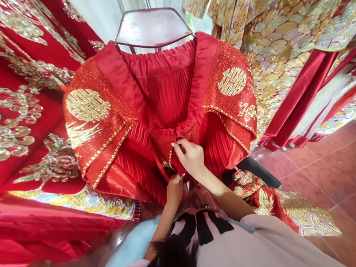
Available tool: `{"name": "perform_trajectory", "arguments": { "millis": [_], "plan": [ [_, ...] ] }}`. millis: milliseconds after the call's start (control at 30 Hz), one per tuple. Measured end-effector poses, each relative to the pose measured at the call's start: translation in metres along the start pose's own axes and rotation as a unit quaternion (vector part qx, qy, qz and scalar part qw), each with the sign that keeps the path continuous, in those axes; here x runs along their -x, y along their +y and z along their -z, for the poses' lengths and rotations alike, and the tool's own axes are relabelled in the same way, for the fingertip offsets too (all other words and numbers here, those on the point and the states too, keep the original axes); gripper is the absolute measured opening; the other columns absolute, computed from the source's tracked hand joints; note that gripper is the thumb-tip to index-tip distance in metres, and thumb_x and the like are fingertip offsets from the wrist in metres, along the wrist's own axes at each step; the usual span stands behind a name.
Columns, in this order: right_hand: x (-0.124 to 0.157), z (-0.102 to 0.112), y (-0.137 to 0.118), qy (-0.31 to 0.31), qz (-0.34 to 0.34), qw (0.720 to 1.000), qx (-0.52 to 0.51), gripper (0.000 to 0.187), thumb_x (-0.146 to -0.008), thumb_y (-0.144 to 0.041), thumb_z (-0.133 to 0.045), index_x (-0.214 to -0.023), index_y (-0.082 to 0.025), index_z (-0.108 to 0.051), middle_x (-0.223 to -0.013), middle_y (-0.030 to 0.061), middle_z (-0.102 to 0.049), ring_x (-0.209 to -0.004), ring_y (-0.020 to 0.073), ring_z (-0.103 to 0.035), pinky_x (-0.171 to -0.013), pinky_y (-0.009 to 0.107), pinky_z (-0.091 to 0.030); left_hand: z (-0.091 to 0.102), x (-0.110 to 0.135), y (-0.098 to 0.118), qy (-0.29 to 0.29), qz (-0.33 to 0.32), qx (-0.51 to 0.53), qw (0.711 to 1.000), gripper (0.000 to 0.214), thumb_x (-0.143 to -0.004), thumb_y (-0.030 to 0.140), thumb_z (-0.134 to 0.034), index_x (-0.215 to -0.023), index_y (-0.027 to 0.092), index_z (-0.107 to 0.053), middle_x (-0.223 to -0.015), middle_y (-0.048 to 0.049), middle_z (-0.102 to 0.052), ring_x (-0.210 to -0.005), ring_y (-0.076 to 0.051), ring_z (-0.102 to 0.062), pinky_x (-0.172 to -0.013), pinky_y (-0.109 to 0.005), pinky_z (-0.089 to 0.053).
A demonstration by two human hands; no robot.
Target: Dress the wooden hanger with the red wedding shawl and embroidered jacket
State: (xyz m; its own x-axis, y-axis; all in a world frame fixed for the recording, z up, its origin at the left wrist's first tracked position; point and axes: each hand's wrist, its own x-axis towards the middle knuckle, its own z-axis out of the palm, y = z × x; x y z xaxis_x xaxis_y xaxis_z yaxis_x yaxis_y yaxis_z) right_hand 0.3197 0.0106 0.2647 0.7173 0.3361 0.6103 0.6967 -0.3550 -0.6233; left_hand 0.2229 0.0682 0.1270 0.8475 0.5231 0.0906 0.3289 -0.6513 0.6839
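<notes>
In front of me a red pleated skirt (133, 146) with glittering embroidered panels and a gathered satin waistband hangs spread in a loop beneath a dark hanger frame (150, 9). Gold round emblems decorate its left and right panels. At the near side of the waistband, my right hand (190, 158) pinches the gathered edge between thumb and fingers. Just below and to the left, my left hand (175, 191) grips the red cloth with closed fingers. Its fingertips are partly hidden by folds. Whether a fastener lies under the fingers, I cannot tell.
Red garments with silver and gold beading (0, 118) hang close on the left. Gold-patterned garments (276, 31) crowd the right, above draped red cloth (301, 94). A red and gold embroidered piece (304, 208) lies low at the right, over reddish floor tiles (352, 171).
</notes>
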Motion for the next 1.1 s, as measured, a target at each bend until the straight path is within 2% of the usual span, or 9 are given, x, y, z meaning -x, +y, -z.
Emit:
{"name": "perform_trajectory", "arguments": {
  "millis": [167, 267, 333, 467, 533, 667, 767, 900, 1100],
  "plan": [
    [0.013, 0.001, 0.005, -0.049, -0.028, 0.998, -0.004, 0.027, -0.087, -0.032, -0.049, -0.067, -0.018, -0.059, -0.052, -0.0006, -0.057, -0.045, 0.0097, -0.048, -0.052, 0.022, -0.032, 0.006, 0.005, 0.009, 0.022, -0.018, 0.038, 0.999, 0.020, -0.089, 0.021, -0.044, -0.087, 0.013, -0.062, -0.088, -0.0117, -0.067, -0.083, -0.020, -0.065, -0.077, -0.032, -0.052],
    [0.035, 0.008, 0.008, -0.140, -0.031, 0.989, -0.040, 0.024, -0.086, -0.028, -0.049, -0.066, -0.019, -0.057, -0.051, -0.0028, -0.054, -0.045, 0.0089, -0.046, -0.051, 0.020, -0.031, 0.031, 0.002, 0.026, 0.120, -0.037, 0.080, 0.989, 0.030, -0.088, 0.030, -0.047, -0.109, 0.013, -0.061, -0.115, -0.0153, -0.063, -0.109, -0.023, -0.059, -0.096, -0.038, -0.046],
    [0.048, 0.014, 0.006, -0.183, -0.014, 0.982, -0.053, 0.025, -0.087, -0.028, -0.047, -0.067, -0.019, -0.056, -0.053, -0.0027, -0.054, -0.046, 0.0090, -0.047, -0.051, 0.020, -0.031, 0.054, -0.001, 0.044, 0.180, -0.058, 0.139, 0.972, 0.036, -0.088, 0.036, -0.046, -0.113, 0.014, -0.061, -0.120, -0.0143, -0.060, -0.115, -0.024, -0.055, -0.102, -0.040, -0.042],
    [0.047, 0.031, -0.001, -0.224, 0.020, 0.971, -0.078, 0.022, -0.087, -0.028, -0.048, -0.069, -0.019, -0.058, -0.056, -0.0022, -0.056, -0.047, 0.0090, -0.047, -0.051, 0.020, -0.030, 0.095, -0.006, 0.079, 0.118, -0.065, 0.307, 0.942, 0.041, -0.091, 0.046, -0.040, -0.092, 0.014, -0.067, -0.096, -0.0106, -0.068, -0.090, -0.020, -0.064, -0.084, -0.033, -0.052],
    [0.033, 0.039, -0.003, -0.210, 0.016, 0.967, -0.143, 0.023, -0.087, -0.032, -0.052, -0.069, -0.019, -0.058, -0.057, -0.0026, -0.057, -0.049, 0.0084, -0.048, -0.052, 0.019, -0.034, 0.103, -0.008, 0.087, 0.122, -0.048, 0.340, 0.931, 0.039, -0.088, 0.048, -0.047, -0.078, 0.015, -0.065, -0.079, -0.0068, -0.068, -0.073, -0.016, -0.063, -0.071, -0.028, -0.053],
    [-0.001, 0.042, 0.004, -0.068, -0.061, 0.984, -0.154, 0.023, -0.080, -0.042, -0.061, -0.079, -0.018, -0.060, -0.055, -0.0043, -0.055, -0.050, 0.0089, -0.049, -0.055, 0.020, -0.038, 0.099, -0.009, 0.087, 0.152, -0.004, 0.377, 0.914, 0.041, -0.081, 0.053, -0.056, -0.074, 0.014, -0.066, -0.069, -0.0047, -0.066, -0.065, -0.014, -0.061, -0.065, -0.025, -0.051],
    [-0.011, 0.033, 0.013, -0.134, -0.063, 0.980, -0.135, 0.024, -0.081, -0.040, -0.058, -0.073, -0.018, -0.061, -0.053, -0.0044, -0.053, -0.048, 0.0082, -0.045, -0.054, 0.021, -0.035, 0.092, -0.006, 0.086, 0.129, 0.018, 0.401, 0.907, 0.043, -0.079, 0.053, -0.059, -0.085, 0.012, -0.069, -0.074, -0.0072, -0.069, -0.069, -0.016, -0.065, -0.067, -0.026, -0.052],
    [0.000, 0.024, 0.014, -0.208, -0.107, 0.935, -0.266, 0.035, -0.084, -0.039, -0.051, -0.058, -0.017, -0.057, -0.052, -0.0012, -0.056, -0.050, 0.0090, -0.050, -0.054, 0.021, -0.038, 0.088, -0.001, 0.093, 0.105, 0.028, 0.410, 0.906, 0.040, -0.078, 0.051, -0.061, -0.084, 0.013, -0.071, -0.074, -0.0070, -0.070, -0.071, -0.017, -0.066, -0.072, -0.027, -0.053],
    [0.012, 0.033, -0.004, -0.237, -0.241, 0.808, -0.483, 0.024, -0.068, -0.040, -0.069, -0.076, -0.017, -0.066, -0.068, 0.0015, -0.069, -0.057, 0.0126, -0.061, -0.055, 0.024, -0.047, 0.080, -0.002, 0.097, 0.050, 0.039, 0.426, 0.902, 0.036, -0.073, 0.048, -0.066, -0.075, 0.012, -0.072, -0.070, -0.0056, -0.069, -0.067, -0.017, -0.064, -0.070, -0.029, -0.053]
  ]
}}
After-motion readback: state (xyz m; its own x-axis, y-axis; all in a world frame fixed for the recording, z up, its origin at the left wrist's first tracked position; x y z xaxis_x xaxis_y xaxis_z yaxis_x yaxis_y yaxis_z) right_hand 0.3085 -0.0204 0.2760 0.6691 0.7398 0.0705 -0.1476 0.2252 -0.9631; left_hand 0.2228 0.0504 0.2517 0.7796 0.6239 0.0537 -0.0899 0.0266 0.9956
